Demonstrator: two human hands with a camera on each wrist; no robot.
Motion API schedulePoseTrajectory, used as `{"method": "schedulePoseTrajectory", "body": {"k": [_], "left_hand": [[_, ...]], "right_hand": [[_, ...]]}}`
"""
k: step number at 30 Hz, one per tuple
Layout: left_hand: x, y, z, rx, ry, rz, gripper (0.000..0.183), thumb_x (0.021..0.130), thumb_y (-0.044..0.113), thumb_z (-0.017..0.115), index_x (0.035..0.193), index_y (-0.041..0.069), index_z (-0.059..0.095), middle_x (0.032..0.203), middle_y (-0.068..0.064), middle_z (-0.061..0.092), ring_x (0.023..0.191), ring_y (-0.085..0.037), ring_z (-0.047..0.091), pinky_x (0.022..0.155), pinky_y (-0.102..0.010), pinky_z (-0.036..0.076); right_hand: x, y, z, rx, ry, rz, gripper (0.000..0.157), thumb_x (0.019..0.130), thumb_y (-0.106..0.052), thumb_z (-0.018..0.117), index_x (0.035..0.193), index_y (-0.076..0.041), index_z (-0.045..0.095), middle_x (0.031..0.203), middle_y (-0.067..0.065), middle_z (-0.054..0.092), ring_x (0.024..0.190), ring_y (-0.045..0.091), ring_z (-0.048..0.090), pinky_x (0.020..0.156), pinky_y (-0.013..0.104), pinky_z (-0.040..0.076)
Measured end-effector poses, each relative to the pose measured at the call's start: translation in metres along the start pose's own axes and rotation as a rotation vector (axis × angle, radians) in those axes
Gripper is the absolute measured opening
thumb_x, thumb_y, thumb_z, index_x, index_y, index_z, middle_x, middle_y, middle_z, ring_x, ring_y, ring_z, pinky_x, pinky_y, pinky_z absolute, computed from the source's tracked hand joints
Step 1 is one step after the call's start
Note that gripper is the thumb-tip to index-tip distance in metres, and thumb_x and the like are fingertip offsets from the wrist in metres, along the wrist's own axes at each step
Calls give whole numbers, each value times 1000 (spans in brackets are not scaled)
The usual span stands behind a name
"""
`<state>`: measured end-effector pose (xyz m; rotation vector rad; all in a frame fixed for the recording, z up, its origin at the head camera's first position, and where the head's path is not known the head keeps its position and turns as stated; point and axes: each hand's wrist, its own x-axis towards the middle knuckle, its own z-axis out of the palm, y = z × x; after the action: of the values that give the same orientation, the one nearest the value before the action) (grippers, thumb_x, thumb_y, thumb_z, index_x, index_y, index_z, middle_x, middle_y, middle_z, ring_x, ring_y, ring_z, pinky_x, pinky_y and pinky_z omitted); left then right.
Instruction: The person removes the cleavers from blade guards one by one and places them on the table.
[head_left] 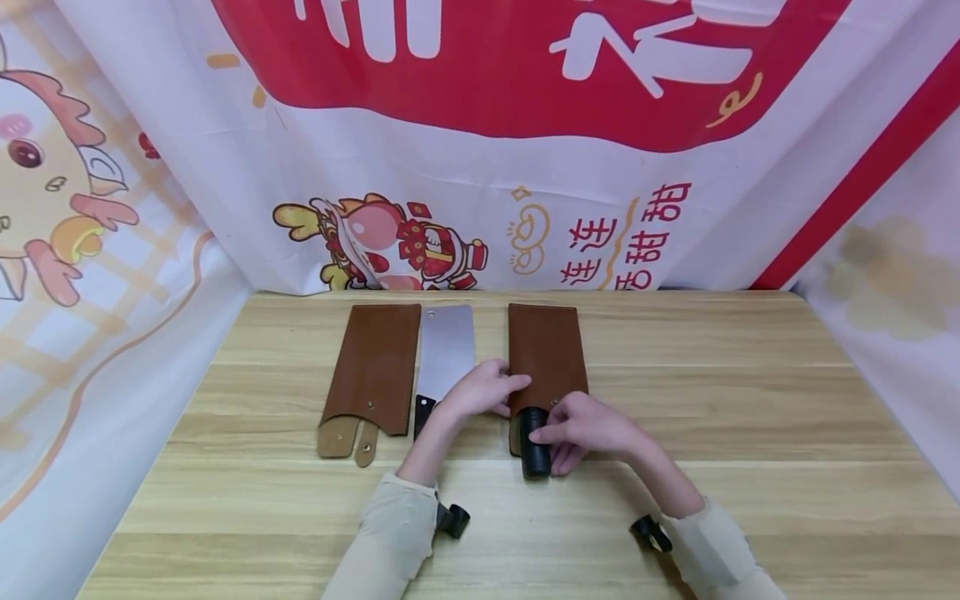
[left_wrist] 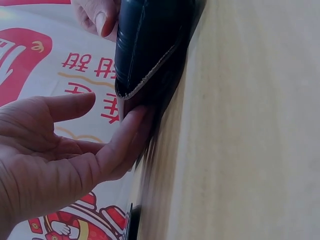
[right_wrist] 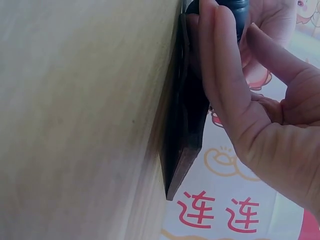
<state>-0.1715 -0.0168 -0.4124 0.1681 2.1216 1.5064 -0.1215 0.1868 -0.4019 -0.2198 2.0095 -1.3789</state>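
Observation:
A brown leather sheath (head_left: 547, 350) lies right of centre on the wooden table (head_left: 750, 417), with a black knife handle (head_left: 536, 457) sticking out of its near end. My right hand (head_left: 581, 429) grips that handle, fingers over it and thumb beside it; in the right wrist view the hand (right_wrist: 260, 115) lies against the sheath (right_wrist: 185, 145) and handle (right_wrist: 239, 7). My left hand (head_left: 487, 387) presses straight fingers against the sheath's left edge, and in the left wrist view its fingers (left_wrist: 125, 135) touch the dark sheath (left_wrist: 150, 50).
A bare cleaver blade (head_left: 447, 346) with a black handle (head_left: 422, 412) lies just left of my left hand. Further left rests a second brown sheath (head_left: 375, 367) with its straps undone. Printed cloth banners (head_left: 480, 167) wall the table at the back and both sides.

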Motion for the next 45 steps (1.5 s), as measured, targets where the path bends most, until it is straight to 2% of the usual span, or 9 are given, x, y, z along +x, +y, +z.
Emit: {"method": "schedulePoseTrajectory", "body": {"k": [5,11,14,18,25,30,34,39,45], "left_hand": [[0,0,0,6,-15,-1,44,104,26,62,130,-9,54,110,-20,65,90,-27,69,79,-39,61],[1,-2,2,-74,-13,-15,54,104,23,62,143,-11,46,123,-25,64,103,-31,68,83,-39,61],[3,-2,2,-139,-12,-30,60,104,24,63,147,-12,42,123,-24,63,102,-29,68,83,-38,60],[6,-4,0,-254,-30,-46,56,103,24,65,141,-11,46,116,-21,65,95,-25,68,80,-35,60],[8,-4,-5,-477,-28,-6,42,105,21,60,136,-5,53,119,-18,68,97,-21,67,80,-32,57],[8,-4,-8,-544,16,0,37,105,20,60,132,-5,55,108,-12,71,89,-17,70,76,-28,58],[7,-2,-15,-605,95,-2,36,104,18,61,131,-5,53,103,-9,70,83,-14,70,69,-25,57],[2,6,-30,-723,198,12,28,105,16,60,126,-2,54,96,-6,70,77,-12,70,66,-25,56],[-3,14,-39,-804,277,78,25,108,14,53,126,-3,53,93,-3,68,80,-11,69,72,-29,57]], "right_hand": [[0,-2,3,-36,43,10,29,96,-16,76,84,8,64,75,18,71,62,30,73,60,40,62],[-3,-8,7,-57,117,-9,28,92,-14,78,81,7,63,75,16,70,59,27,72,59,41,62],[-6,-13,7,-31,151,-25,26,91,-12,77,83,7,64,80,16,70,60,26,71,61,42,63],[-11,-21,6,5,168,-40,23,90,-12,77,86,9,66,83,17,72,62,24,71,63,42,63],[-19,-30,7,36,144,-73,24,89,-12,75,93,11,69,82,17,73,63,23,72,62,40,63],[-25,-33,9,-22,103,-102,22,89,-15,76,86,6,70,78,13,73,62,23,71,62,44,63],[-28,-34,12,-63,68,-142,22,89,-14,76,78,3,66,73,10,72,62,23,71,61,46,62],[-33,-40,14,-142,65,-187,19,86,-13,77,87,4,70,77,8,73,65,20,71,60,42,62],[-34,-45,18,-245,96,-241,18,86,-12,78,90,3,70,70,1,67,61,14,66,59,49,61]]}}
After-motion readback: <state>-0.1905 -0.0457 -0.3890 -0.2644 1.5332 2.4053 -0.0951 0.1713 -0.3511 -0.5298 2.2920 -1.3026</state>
